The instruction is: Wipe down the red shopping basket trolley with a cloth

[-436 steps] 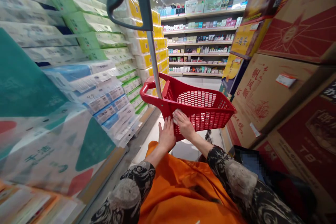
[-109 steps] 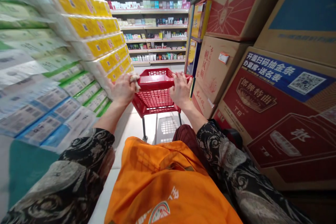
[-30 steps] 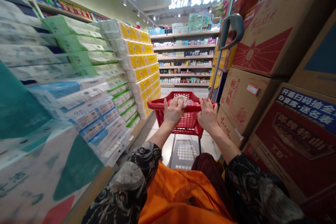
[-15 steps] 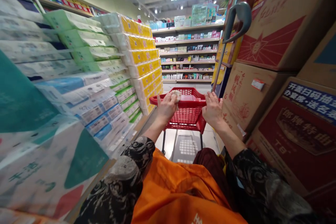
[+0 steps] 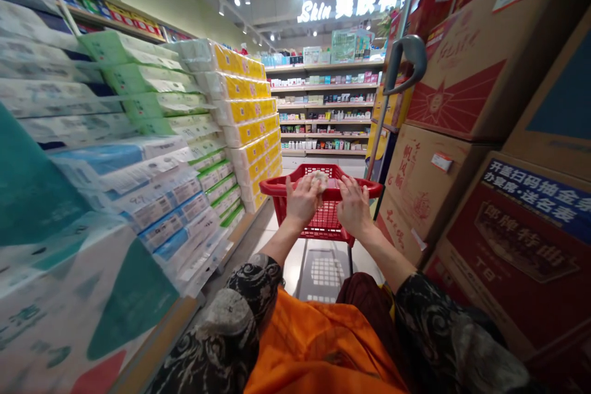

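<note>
Supermarket aisle: my left hand (image 5: 302, 200) presses a crumpled white cloth (image 5: 318, 180) to the rim of a red shopping-cart basket (image 5: 277, 186), fingers (image 5: 295, 188) spread, grip unclear; my right hand (image 5: 354, 206) rests loosely, unclenched, on the rim, between stacked toilet-paper packs (image 5: 244, 104) and cardboard cartons (image 5: 429, 197).

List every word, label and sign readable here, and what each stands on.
"Skin 美肤" on the lit store sign
"开盖扫码抽金条 办宴席·送名表" on a carton's blue banner
"郎牌特曲" on that carton's red panel
"帆风顺" on the brown carton
Shelf products and paper packs: too small or blurred to read.
</note>
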`<control>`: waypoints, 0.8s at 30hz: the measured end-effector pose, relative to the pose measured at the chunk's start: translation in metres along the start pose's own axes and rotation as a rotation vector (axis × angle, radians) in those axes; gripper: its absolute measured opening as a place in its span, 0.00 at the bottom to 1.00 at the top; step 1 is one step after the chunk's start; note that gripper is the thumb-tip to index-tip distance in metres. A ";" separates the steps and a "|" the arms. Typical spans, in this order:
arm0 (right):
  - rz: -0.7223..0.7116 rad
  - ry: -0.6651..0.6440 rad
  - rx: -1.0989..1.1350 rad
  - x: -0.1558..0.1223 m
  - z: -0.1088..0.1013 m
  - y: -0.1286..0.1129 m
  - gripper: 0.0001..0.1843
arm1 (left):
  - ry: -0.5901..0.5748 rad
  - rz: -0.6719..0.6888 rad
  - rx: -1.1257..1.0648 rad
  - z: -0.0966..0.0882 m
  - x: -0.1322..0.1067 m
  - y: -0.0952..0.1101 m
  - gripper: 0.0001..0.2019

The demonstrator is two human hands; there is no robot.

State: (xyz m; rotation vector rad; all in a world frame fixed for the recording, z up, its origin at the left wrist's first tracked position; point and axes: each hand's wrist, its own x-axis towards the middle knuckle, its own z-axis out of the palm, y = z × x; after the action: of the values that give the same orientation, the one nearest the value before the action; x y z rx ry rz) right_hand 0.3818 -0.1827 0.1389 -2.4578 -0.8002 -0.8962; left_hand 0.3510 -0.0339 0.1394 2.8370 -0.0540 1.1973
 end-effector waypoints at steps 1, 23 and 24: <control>0.007 0.004 0.009 0.000 0.002 0.000 0.30 | 0.005 -0.036 0.017 -0.003 -0.003 -0.016 0.19; 0.054 -0.060 0.019 -0.005 0.018 0.005 0.34 | -0.060 -0.214 0.060 -0.015 0.000 -0.088 0.14; 0.045 -0.052 0.027 -0.006 0.020 0.006 0.34 | -0.064 -0.214 0.075 -0.015 0.001 -0.087 0.14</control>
State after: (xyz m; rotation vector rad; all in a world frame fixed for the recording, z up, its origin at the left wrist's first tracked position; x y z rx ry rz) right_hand 0.3910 -0.1791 0.1200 -2.4746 -0.7660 -0.8030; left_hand 0.3454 0.0540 0.1469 2.8538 0.2894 1.0862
